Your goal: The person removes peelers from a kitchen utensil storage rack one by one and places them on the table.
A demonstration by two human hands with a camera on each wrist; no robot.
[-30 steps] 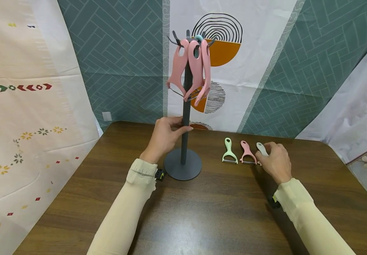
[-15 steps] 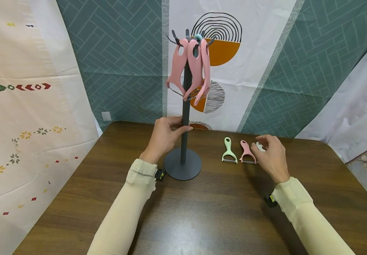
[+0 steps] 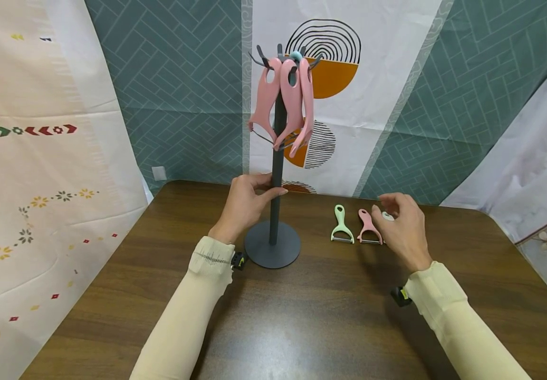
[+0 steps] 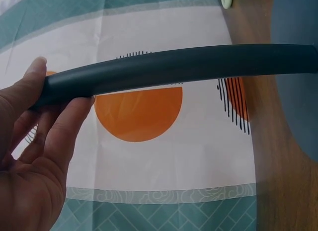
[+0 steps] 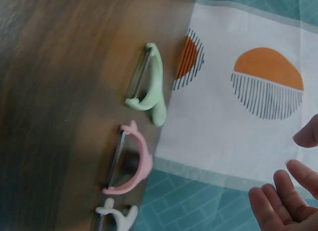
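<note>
My left hand [image 3: 243,203] grips the dark grey pole [image 3: 275,214] of an upright stand, thumb on one side and fingers on the other, as the left wrist view shows too. Pink Y-shaped peelers [image 3: 290,97] hang by their handle holes from hooks at its top. Raised over the right of the table, my right hand [image 3: 403,227] is empty, its fingers relaxed and apart. Beneath it lies a white peeler [image 5: 124,222], mostly hidden in the head view. A pink peeler [image 3: 365,218] and a light green peeler [image 3: 341,216] lie in a row to its left.
The stand's round base [image 3: 272,258] rests on the brown wooden table [image 3: 311,316]. Behind the back edge hangs a patterned cloth [image 3: 183,105]. A light blue loop [image 3: 296,55] shows among the hooks, behind the pink peelers.
My right hand has drawn up and slightly left from the white peeler, now hovering over it. My left hand keeps its grip on the pole, and the hanging peelers stay put.
</note>
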